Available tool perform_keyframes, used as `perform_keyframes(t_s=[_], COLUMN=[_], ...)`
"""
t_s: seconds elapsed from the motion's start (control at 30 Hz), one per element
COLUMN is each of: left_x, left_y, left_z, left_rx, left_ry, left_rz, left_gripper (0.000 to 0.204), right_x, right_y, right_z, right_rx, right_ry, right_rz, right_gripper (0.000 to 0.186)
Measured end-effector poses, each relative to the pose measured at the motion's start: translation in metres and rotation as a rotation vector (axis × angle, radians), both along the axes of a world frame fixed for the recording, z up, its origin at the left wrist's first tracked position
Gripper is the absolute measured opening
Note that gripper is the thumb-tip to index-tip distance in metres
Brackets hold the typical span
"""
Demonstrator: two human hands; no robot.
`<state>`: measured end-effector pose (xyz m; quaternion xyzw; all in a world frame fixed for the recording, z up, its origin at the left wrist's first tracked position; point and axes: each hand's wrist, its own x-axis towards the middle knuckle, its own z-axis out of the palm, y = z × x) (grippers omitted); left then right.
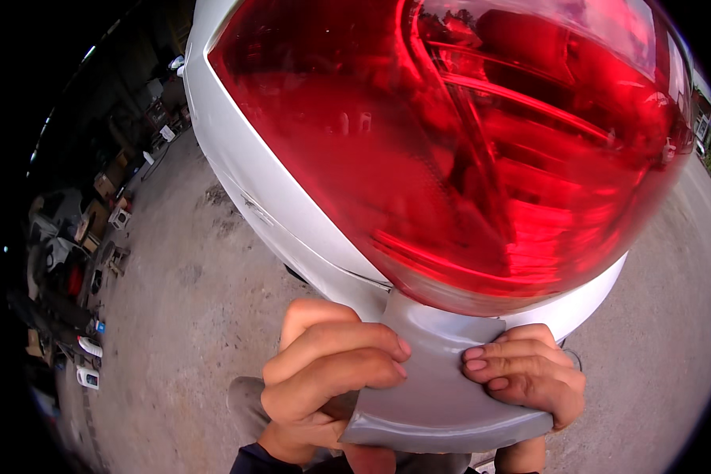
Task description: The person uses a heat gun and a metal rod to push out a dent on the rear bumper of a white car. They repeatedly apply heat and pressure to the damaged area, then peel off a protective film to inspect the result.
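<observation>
Both my hands hold a curved grey plastic panel piece, glossy at its top and bent along its lower rim. My left hand grips the left side, fingers curled over the face and thumb below the lower edge. On the opposite side, the fingers of my right hand lap over the edge onto the face; its thumb is hidden. The piece's upper end meets the lower tip of a large red tail light, where white car bodywork shows on both sides. Whether the piece is attached there, I cannot tell.
Grey concrete floor spreads around the car. Along the far left lie boxes, a small stool, a white jug and other clutter. My trouser knee shows behind my left hand.
</observation>
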<state>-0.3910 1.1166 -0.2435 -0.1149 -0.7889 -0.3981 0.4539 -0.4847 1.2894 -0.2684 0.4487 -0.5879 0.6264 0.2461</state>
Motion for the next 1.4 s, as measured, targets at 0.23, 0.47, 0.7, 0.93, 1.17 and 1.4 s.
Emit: perform_keyframes(t_s=[0.23,0.47,0.7,0.93,1.17,1.4], left_x=[0.004,0.000,-0.003,0.004,0.003,0.009], left_y=[-0.004,-0.005,-0.006,0.001,-0.006,-0.006], left_z=[-0.002,0.000,0.001,0.006,0.006,0.009], left_rx=[-0.044,-0.080,-0.124,-0.122,-0.155,-0.123], left_ry=[-0.010,0.027,0.098,0.029,0.059,0.008], left_rz=[0.017,0.001,0.041,0.060,0.085,0.098], left_gripper=[0.032,0.040,0.065,0.069,0.070,0.071], right_x=[-0.002,-0.001,-0.002,-0.011,-0.005,-0.001], right_y=[-0.001,-0.001,-0.001,0.000,0.004,-0.004], right_z=[-0.004,-0.002,-0.002,-0.006,-0.003,0.001], right_rx=[-0.005,-0.017,-0.059,-0.102,-0.062,-0.077], right_ry=[0.031,0.032,0.025,0.029,-0.009,0.023], right_rz=[0.025,0.030,0.047,0.097,0.108,0.051], right_gripper=[0.028,0.028,0.030,0.030,0.015,0.031])
